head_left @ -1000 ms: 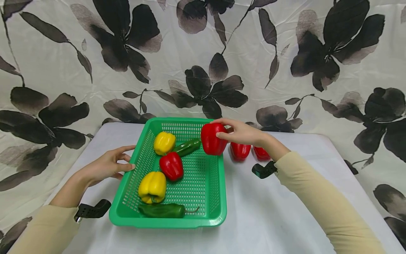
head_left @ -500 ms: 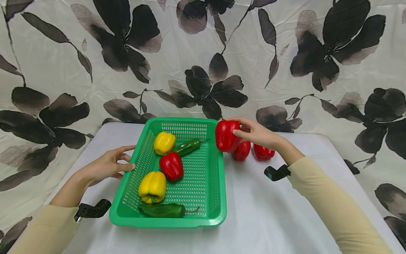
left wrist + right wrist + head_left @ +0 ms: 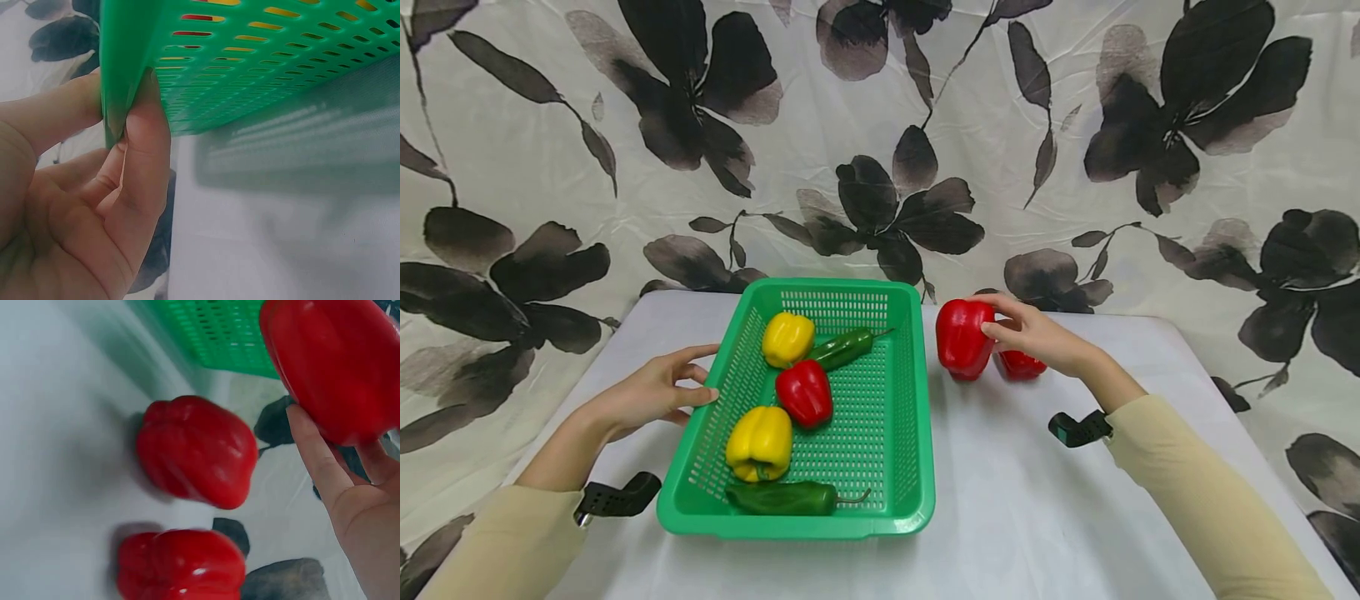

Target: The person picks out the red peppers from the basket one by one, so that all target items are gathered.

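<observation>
My left hand [image 3: 651, 390] pinches the left rim of the green plastic basket [image 3: 925, 433]; in the left wrist view the basket's rim [image 3: 128, 56] passes between thumb and fingers. To the right of the basket, my right hand [image 3: 1037, 333] grips a red bell pepper [image 3: 964, 337] between thumb and fingers. The right wrist view has this held pepper [image 3: 340, 369] raised off the cloth. Two more red bell peppers, a nearer one [image 3: 197, 450] and another [image 3: 181, 565], lie on the cloth. In the head view the held pepper hides one of them.
Inside the basket lie two yellow bell peppers, one farther back [image 3: 787, 339] and one nearer [image 3: 760, 443], a red bell pepper [image 3: 805, 393] and two green chili peppers, upper [image 3: 844, 348] and lower [image 3: 786, 497]. A white cloth [image 3: 1037, 500] covers the table; floral fabric [image 3: 880, 125] hangs behind.
My right hand has carried the red bell pepper rightward from over the basket's right rim, then lower beside it. The left hand and the basket stay put.
</observation>
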Motion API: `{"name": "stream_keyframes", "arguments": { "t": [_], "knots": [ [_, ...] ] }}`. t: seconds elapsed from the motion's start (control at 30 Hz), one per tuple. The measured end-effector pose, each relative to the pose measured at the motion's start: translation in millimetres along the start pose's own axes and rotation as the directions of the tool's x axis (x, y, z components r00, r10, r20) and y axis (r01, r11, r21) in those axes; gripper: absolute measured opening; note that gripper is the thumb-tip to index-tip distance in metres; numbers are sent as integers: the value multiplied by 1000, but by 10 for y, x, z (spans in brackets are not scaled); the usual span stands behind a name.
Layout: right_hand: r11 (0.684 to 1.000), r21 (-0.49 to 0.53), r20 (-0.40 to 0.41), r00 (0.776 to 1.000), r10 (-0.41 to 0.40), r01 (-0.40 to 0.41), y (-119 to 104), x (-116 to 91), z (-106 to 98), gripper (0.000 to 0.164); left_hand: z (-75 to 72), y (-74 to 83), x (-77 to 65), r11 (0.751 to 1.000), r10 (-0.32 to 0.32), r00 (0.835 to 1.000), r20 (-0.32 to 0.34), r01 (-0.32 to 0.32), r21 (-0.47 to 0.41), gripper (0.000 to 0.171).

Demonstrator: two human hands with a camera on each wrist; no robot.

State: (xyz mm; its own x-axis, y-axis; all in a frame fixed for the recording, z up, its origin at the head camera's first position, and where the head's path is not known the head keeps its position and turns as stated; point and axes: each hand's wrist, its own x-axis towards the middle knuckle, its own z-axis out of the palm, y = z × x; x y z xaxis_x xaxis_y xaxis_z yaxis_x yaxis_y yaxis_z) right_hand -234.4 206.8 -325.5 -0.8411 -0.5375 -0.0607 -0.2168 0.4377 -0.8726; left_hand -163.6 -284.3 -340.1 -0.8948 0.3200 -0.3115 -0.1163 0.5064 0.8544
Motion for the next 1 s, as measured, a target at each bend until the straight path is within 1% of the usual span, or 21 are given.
{"name": "stream_keyframes", "arguments": {
  "t": [0.1,0.23,0.37,0.6,0.73,1.0],
  "knots": [
    [1000,3,1,1000,-4,4,75,-32,11,49,-1,1,-2,1000,2,1000,2,-2,0,83],
    [1000,4,7,1000,13,-13,143,-81,42,50,-2,9,-9,1000,0,1000,3,0,-4,83],
    [999,32,22,999,27,-28,189,-134,83,50,-2,15,-14,1000,-2,1000,4,2,-5,83],
    [996,78,63,998,29,-34,276,-225,158,48,-2,16,-12,1000,2,1000,6,-2,-1,83],
    [993,105,87,995,53,-62,323,-280,201,50,-2,16,-10,1000,0,1000,9,0,-4,83],
    [992,89,111,991,78,-88,443,-353,273,52,-4,23,-14,1000,-4,1000,7,4,-3,84]
  ]
}}
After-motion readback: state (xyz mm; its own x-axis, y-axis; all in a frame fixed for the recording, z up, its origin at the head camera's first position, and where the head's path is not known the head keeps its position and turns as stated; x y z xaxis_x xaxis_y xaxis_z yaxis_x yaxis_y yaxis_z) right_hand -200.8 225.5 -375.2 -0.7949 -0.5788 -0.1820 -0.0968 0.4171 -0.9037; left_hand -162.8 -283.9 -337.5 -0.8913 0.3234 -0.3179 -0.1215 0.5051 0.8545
